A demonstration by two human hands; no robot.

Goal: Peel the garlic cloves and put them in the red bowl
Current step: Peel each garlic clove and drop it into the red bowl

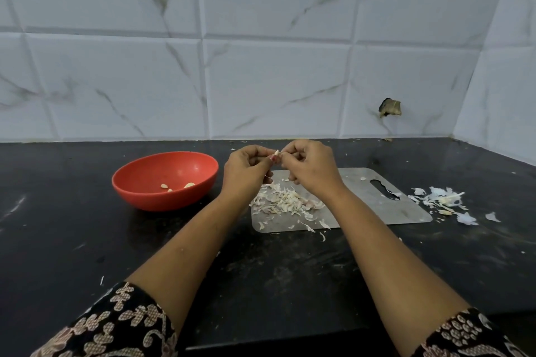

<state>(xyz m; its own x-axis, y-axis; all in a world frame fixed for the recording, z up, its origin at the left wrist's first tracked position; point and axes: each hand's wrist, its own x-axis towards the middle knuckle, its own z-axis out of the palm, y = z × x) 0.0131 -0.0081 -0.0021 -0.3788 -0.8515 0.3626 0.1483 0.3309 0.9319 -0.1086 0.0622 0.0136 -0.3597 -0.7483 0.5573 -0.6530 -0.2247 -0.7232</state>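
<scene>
Both hands are raised above the grey cutting board, fingers curled in tight. The left hand and right hand pinch one small garlic clove between their fingertips. It looks pale with a pinkish skin, mostly hidden by the fingers. A heap of peels lies on the board below. The red bowl sits left on the black tabletop, holding a few peeled cloves.
</scene>
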